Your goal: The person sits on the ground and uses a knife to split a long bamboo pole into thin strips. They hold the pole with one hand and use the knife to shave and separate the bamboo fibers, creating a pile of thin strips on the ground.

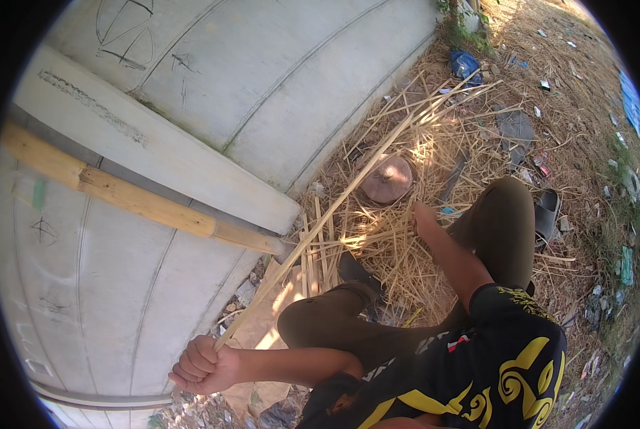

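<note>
My left hand [204, 366], at the lower left, is closed in a fist round a long, pale bamboo strip [292, 261]. The strip slants up and away to the right, past the end of a bamboo pole, toward other strips. My right hand [424, 219] is low over a heap of thin bamboo strips [398, 250], in front of my bent knee. Its fingers look curled, but what they hold, if anything, is hidden. Just beyond it are a round, brownish block [387, 179] and a dark, flat, blade-like piece [454, 175] among the shavings.
A grey panel wall [262, 79] runs along the left, with a thick bamboo pole [141, 199] and a pale beam [169, 146] jutting beside it. A blue plastic bag [465, 64] lies at the far end. A dark sandal [546, 217] and scattered litter are on the right.
</note>
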`<state>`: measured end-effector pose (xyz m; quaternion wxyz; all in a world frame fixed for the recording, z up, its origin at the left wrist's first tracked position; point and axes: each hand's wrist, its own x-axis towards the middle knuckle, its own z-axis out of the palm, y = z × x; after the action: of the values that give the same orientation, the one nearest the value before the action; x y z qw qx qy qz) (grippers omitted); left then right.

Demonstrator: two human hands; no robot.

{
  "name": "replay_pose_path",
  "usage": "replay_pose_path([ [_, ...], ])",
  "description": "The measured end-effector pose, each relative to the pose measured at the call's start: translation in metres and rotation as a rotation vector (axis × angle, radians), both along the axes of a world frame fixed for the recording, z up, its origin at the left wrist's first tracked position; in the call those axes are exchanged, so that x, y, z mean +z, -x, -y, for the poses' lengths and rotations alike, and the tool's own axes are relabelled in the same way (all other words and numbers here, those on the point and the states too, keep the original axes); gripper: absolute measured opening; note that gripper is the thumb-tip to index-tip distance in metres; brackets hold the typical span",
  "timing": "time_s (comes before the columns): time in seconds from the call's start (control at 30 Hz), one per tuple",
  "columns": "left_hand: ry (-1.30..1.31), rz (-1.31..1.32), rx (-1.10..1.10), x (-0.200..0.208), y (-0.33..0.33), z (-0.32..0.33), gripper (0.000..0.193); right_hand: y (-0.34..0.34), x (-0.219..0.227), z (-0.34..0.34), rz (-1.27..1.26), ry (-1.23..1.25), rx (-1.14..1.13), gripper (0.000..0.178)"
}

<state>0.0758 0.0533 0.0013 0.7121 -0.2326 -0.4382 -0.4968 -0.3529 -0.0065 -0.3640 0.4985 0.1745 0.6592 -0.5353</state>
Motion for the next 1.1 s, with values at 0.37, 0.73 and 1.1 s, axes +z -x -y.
replay_pose_path([
  [0.37,-0.503,0.37,0.535,-0.026,0.168,0.04,0.05,0.027,0.186,-0.018,-0.259,0.743,-0.084,0.027],
  [0.73,-0.542,0.142,0.679,-0.024,0.183,0.032,0.044,-0.005,0.162,-0.087,-0.38,0.495,0.235,0.02],
  [1.1,-0.453,0.236,0.563,-0.058,0.212,0.018,0.046,-0.013,0.145,-0.077,0.026,0.56,0.148,0.022],
])
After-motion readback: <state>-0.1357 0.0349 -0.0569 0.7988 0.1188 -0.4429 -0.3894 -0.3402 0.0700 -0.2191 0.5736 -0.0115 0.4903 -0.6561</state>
